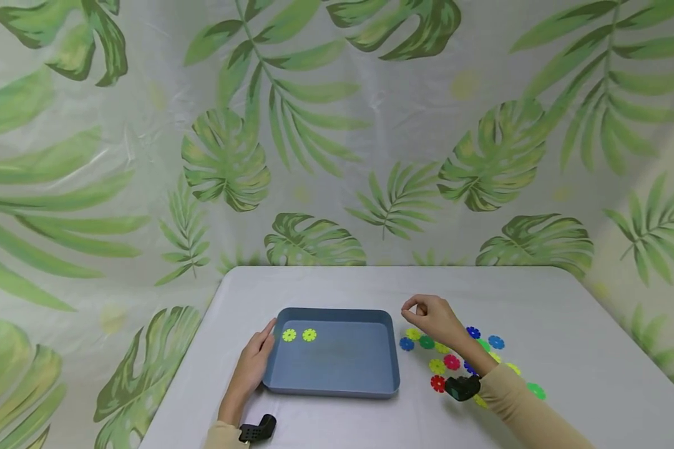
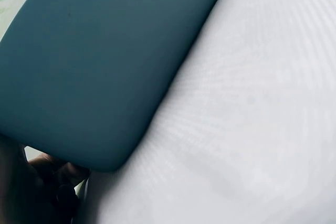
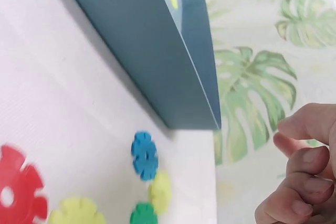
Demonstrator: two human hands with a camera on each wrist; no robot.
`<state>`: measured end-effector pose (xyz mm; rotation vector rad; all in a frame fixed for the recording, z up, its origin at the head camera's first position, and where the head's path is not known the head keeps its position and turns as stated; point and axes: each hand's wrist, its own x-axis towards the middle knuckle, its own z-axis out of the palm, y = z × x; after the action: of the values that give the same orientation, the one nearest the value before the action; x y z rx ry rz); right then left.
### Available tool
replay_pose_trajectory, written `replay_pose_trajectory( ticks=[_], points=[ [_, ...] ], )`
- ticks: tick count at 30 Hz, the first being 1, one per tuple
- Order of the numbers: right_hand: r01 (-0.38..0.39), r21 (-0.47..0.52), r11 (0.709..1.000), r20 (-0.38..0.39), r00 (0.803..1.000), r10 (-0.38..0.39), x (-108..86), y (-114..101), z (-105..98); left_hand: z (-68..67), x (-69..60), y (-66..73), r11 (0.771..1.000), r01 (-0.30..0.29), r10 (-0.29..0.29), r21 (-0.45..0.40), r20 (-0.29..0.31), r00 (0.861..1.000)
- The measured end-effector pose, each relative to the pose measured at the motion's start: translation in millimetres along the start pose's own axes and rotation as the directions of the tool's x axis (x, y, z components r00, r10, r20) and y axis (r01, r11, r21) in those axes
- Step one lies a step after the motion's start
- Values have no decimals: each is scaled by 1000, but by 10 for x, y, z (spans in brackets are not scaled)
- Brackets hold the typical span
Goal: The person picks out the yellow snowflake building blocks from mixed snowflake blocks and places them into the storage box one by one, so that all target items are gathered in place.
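A blue-grey rectangular tray (image 1: 337, 374) lies on the white table. Two yellow flower-shaped discs, one yellow disc (image 1: 289, 335) beside another yellow disc (image 1: 309, 335), sit at its back left. My left hand (image 1: 253, 358) holds the tray's left side; in the left wrist view the tray wall (image 2: 105, 66) hides most of the fingers. Just past the tray's right rim, my right hand (image 1: 435, 318) hovers above the table. Its thumb and index finger come together and the others curl, as the right wrist view shows; no disc is visible between them.
Several loose flower-shaped discs lie right of the tray, under and around my right forearm, among them a blue disc (image 1: 407, 343), a green disc (image 1: 426, 342) and a red disc (image 1: 438, 383). A leaf-patterned curtain (image 1: 314, 156) hangs behind the table (image 1: 573, 349).
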<state>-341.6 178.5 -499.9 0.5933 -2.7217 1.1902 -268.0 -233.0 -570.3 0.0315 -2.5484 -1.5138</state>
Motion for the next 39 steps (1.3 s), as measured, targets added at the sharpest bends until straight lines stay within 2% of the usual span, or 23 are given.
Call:
replay_pose_trajectory(
  ticks=[7,20,39],
  points=[
    [-59,-7,998,-36,998,58,-168,150,-128,3,0,-3,1000,1,-1,16,4,1000],
    [-120,-11,993,-73,990,119,-465,389,-397,-12,-13,16,1000,22,-22,5,5,1000],
    [-257,-74,963,-110,962,249,-812,765,-693,-19,-18,20,999,36,-36,1,17,999]
  ],
)
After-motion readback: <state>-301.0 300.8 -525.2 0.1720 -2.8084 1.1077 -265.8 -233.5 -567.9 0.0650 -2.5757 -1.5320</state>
